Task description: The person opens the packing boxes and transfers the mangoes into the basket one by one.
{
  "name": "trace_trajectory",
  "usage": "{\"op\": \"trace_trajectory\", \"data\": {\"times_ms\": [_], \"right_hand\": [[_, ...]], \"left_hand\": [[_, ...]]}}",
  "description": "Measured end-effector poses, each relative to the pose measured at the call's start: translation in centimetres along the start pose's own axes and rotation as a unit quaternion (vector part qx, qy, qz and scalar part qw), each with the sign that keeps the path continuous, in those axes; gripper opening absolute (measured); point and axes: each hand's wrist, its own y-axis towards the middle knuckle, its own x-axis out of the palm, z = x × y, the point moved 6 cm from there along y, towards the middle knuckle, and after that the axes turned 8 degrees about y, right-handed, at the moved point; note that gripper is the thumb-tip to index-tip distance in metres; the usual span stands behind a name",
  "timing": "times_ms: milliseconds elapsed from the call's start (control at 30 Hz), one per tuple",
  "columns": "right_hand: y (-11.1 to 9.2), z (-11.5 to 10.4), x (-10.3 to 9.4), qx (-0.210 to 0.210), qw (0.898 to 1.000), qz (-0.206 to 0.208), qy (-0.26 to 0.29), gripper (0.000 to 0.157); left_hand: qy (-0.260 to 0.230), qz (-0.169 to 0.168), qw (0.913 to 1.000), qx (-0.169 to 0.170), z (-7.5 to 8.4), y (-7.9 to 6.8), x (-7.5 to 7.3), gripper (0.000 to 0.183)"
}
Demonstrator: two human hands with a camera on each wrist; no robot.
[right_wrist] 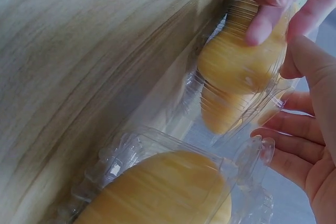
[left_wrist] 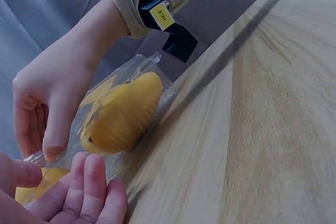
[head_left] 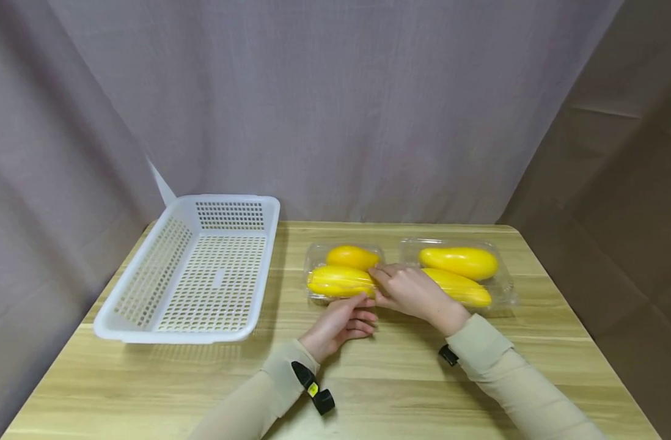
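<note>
A clear plastic clamshell box (head_left: 313,260) with two yellow, mango-like fruits (head_left: 341,281) in it lies on the table, its lid over them. At its front edge my left hand (head_left: 338,327) pinches the rim between thumb and index finger, the other fingers loosely bent. My right hand (head_left: 415,293) grips the box's right front corner, thumb (right_wrist: 302,64) on the near side and fingers (right_wrist: 294,135) on the far side. Just right of it, partly behind my right hand, stands a second clear box (head_left: 503,287) with two longer yellow fruits (head_left: 459,263).
A white perforated plastic basket (head_left: 264,269) stands on the left of the wooden table (head_left: 390,391). Grey curtain (head_left: 335,110) hangs along the table's back edge, and brown cloth (head_left: 616,183) hangs on the right. Black straps (head_left: 313,388) with wrist cameras sit on both sleeves.
</note>
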Motion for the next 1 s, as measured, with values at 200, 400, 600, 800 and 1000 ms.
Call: {"op": "trace_trajectory", "data": {"times_ms": [200, 400, 600, 800, 1000], "right_hand": [[0.22, -0.15, 0.11, -0.003, 1.0, -0.003, -0.009, 0.041], [0.13, -0.02, 0.3, -0.005, 1.0, -0.011, -0.02, 0.045], [0.24, -0.14, 0.41, -0.017, 0.999, -0.007, -0.035, 0.043], [0.41, -0.33, 0.52, -0.022, 0.999, -0.006, -0.047, 0.043], [0.55, -0.57, 0.58, -0.025, 0.998, -0.018, -0.052, 0.045]], "left_hand": [[-0.007, 0.014, 0.9999, -0.001, 0.06, -0.02, 0.0, 0.039], [-0.003, 0.013, 0.9999, 0.002, 0.19, -0.07, 0.08, 0.038], [-0.005, 0.015, 0.9998, -0.008, 0.03, 0.05, -0.06, 0.036], [-0.001, 0.018, 0.9998, -0.006, 0.06, 0.11, -0.2, 0.035], [0.0, 0.009, 1.0, -0.002, -0.06, 0.3, -0.18, 0.035]]}}
